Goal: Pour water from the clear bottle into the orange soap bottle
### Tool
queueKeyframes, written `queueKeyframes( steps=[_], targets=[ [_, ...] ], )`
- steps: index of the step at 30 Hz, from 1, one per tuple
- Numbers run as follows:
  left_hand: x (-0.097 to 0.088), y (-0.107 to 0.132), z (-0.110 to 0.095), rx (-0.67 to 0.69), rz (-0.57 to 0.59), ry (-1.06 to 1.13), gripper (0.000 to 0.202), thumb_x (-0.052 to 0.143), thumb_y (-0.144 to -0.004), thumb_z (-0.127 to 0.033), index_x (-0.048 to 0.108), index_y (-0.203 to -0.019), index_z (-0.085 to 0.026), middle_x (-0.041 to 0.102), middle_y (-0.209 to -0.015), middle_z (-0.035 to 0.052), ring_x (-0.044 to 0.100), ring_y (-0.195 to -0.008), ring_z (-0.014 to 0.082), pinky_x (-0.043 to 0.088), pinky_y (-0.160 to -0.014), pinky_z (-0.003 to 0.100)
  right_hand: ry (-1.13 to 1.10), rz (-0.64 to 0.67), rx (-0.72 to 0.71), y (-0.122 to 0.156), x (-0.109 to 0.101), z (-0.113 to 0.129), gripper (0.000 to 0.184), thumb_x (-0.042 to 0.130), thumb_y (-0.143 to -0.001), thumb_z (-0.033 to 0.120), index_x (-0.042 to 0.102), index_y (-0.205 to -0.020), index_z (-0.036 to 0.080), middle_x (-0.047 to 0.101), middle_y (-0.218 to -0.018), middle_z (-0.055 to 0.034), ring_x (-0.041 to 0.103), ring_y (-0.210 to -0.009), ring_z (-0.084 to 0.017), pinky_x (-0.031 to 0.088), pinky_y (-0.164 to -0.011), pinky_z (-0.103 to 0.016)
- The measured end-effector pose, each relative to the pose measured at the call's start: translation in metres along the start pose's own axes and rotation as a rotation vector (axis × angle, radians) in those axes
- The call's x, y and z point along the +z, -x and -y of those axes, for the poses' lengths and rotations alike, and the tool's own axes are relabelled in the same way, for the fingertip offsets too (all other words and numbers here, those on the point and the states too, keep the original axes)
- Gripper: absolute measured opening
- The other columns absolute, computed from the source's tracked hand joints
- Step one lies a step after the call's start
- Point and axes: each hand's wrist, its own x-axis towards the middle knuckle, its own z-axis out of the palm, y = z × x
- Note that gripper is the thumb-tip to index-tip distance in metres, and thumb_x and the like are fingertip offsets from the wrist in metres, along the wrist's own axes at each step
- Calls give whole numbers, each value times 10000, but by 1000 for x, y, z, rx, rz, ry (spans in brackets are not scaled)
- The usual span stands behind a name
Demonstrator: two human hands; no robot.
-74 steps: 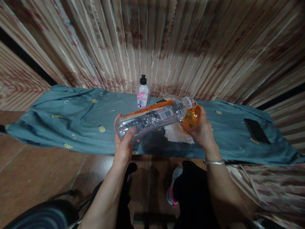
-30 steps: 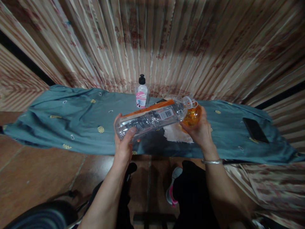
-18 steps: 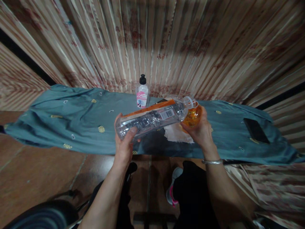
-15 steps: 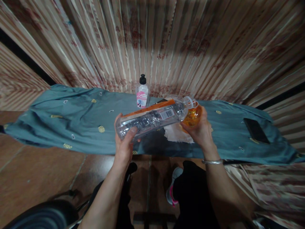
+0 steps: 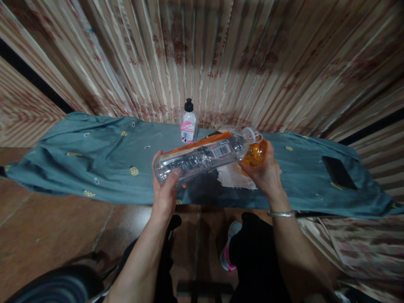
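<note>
My left hand [image 5: 166,189] grips the base of a clear plastic bottle [image 5: 202,158] with an orange label, tipped almost flat with its mouth to the right. The mouth rests over a small orange glass [image 5: 254,155], and my right hand [image 5: 267,173] wraps round that glass. Orange liquid shows inside the glass. Both are held above a teal cloth [image 5: 94,160] spread over a table. A pale rag [image 5: 232,176] lies on the cloth under the glass.
A small bottle with a black cap and pink label [image 5: 188,124] stands at the back of the cloth. A dark phone [image 5: 339,172] lies at the right. Striped curtains [image 5: 221,54] hang behind. My knees and a shoe [image 5: 229,248] are below the table edge.
Almost nothing has moved. The bottle stays tipped over the glass and both hands keep the same grip.
</note>
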Motion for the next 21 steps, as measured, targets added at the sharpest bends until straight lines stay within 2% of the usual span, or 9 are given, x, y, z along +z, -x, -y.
queueKeyframes(
  steps=[12,21],
  targets=[
    [0,1,-3,-25,9,-9,1036,1075,-573,-560,645,-1481,-310,718,-1098,44,695,-794,217,552,-537,276,5,0,-2,-1,-1,0,1087,877,-777,442,363,-1707,209,769,-1484,-231,823,-1210,-478,688,-981,-625],
    [0,1,2,-2,-7,31,939,1081,-601,-524,681,-1427,-325,741,-1163,53,727,-838,216,549,-526,245,-14,14,28,-1,-2,6,1042,871,-794,446,391,-1687,207,791,-1432,-230,836,-1166,-469,694,-958,-613]
  ],
)
